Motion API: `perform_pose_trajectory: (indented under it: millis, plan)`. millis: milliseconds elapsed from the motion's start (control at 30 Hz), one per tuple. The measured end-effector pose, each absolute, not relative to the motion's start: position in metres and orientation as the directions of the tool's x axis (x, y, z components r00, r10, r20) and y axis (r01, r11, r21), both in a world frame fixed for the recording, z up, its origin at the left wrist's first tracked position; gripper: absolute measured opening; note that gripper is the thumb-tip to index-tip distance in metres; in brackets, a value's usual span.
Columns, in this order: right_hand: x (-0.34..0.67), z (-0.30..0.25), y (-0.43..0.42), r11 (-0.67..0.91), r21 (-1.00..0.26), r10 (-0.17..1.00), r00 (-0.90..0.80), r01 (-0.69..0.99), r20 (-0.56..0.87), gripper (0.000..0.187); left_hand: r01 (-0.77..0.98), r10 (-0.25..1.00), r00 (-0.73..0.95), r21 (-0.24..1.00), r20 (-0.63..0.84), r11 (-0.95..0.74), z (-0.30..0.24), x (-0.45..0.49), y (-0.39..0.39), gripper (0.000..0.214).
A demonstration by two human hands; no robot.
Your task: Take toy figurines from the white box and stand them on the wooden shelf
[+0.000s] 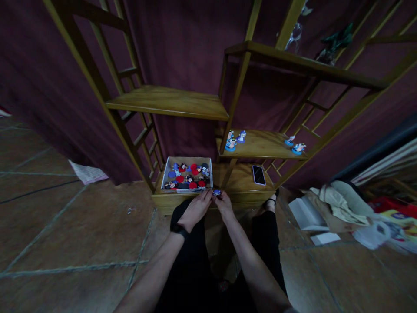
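Note:
A small purple-blue figurine [216, 191] is pinched in the fingers of my right hand [224, 205], just in front of the low shelf. My left hand [197, 209] meets it from the left, fingers closed together and bent toward the same figurine; its fingertips are partly hidden. Right behind my left hand stands an open cardboard box [211, 171] on the bottom shelf. Inside lie several small figurines [189, 178] with red, blue and black round bases, many tipped on their sides.
On the middle right shelf [260, 145] stand several figurines, among them a purple one [241, 136] and a blue-based one [299, 148]. A phone [259, 175] lies on the bottom shelf. Wooden posts and a raised left shelf [169, 101] surround the box. Bags and a white carton [308, 214] sit right.

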State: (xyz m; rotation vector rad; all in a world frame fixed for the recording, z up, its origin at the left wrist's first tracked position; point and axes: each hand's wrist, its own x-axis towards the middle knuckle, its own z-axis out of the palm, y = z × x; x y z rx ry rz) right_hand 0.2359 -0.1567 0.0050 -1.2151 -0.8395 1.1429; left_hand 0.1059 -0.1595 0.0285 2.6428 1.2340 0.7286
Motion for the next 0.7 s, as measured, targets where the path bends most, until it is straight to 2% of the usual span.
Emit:
perform_pose_trajectory:
  millis: [167, 300, 500, 700]
  plan:
    - [0.2378, -0.0016, -0.1558, 0.013, -0.982, 0.974, 0.224, -0.186, -0.030, 0.029, 0.692, 0.727, 0.588, 0.244, 0.354, -0.679, 0.0277, 0.1050, -0.1587, 0.047]
    - [0.2381, -0.0012, -0.1576, -0.004, -0.979, 0.973, 0.225, -0.202, -0.051, 0.029, 0.694, 0.721, 0.611, 0.218, 0.327, -0.686, 0.0280, 0.1048, -0.1588, 0.050]
    - [0.2385, -0.0027, -0.1598, -0.050, -0.959, 0.971, 0.213, -0.280, -0.113, 0.030, 0.690, 0.738, 0.601, 0.267, 0.306, -0.673, 0.0275, 0.1065, -0.1602, 0.055]
    - [0.2427, -0.0041, -0.1608, -0.051, -0.972, 0.970, 0.220, -0.230, -0.103, 0.031, 0.665, 0.752, 0.575, 0.352, 0.321, -0.659, 0.0275, 0.1101, -0.1614, 0.051]
